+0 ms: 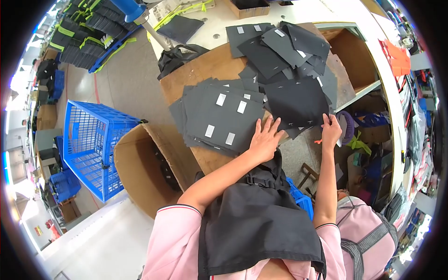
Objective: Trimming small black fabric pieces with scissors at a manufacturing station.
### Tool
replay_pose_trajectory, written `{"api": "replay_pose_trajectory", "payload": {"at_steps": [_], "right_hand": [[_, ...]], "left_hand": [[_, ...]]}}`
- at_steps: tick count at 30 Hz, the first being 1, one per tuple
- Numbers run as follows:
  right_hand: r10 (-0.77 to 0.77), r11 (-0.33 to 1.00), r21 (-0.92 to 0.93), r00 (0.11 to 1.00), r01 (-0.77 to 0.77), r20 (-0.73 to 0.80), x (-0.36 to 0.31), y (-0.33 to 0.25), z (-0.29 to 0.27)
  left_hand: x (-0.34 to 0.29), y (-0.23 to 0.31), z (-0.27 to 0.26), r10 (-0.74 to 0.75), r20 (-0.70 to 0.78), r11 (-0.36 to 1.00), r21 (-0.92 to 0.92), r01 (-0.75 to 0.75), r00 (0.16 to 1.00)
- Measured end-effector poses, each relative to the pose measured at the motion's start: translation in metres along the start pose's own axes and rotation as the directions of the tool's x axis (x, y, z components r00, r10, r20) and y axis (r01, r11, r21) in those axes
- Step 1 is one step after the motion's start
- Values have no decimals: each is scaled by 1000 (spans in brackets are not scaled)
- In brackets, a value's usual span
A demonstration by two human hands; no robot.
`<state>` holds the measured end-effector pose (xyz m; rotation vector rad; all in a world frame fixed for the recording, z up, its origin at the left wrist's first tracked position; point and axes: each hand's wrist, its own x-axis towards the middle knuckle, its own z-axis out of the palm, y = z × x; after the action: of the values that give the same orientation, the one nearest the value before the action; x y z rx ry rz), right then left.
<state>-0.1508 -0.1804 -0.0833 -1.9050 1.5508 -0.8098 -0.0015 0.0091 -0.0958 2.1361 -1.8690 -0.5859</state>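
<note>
My left hand (pixel 267 140) lies with its fingers spread between a stack of dark grey fabric panels (pixel 198 109) and a black fabric panel (pixel 298 100). White rectangular patches show on the top of that stack. At the black panel's near right corner, my right hand (pixel 331 130) pinches the edge between thumb and fingers. A small orange-red tip (pixel 318 141) shows beside this hand; what it belongs to is hidden. Beyond the black panel, a loose pile of similar dark panels (pixel 266 58) overlaps on the brown board (pixel 196 72), some with white patches.
An open cardboard box (pixel 133 156) stands left of the board, with a blue plastic crate (pixel 105 123) beyond it. A black strap bundle (pixel 175 60) lies at the far edge. At right are a wooden compartment (pixel 352 58) and a purple roll (pixel 346 126).
</note>
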Motion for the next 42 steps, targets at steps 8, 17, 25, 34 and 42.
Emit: {"api": "replay_pose_trajectory", "payload": {"at_steps": [8,17,25,34,42], "right_hand": [[-26,1000,-13,998,26,-57,-18,-36,-13],[-821,570,209,548,794,157,-130,-105,-7],[-703,675,373,401,637,587,-153,-116,-15],[-192,950,313,773,-9,605,-89,-134,-45],[-431,896,204,885,395,179,-136,-134,-58]], "left_hand": [[3,2,-3,-9,42,1000,-18,9,999],[-18,-31,-73,-83,156,-518,-850,91,984],[-23,-34,-89,-250,304,-231,-941,248,919],[-43,2,-116,-262,231,-153,-969,196,937],[-45,21,-119,-429,155,-205,-976,71,890]]}}
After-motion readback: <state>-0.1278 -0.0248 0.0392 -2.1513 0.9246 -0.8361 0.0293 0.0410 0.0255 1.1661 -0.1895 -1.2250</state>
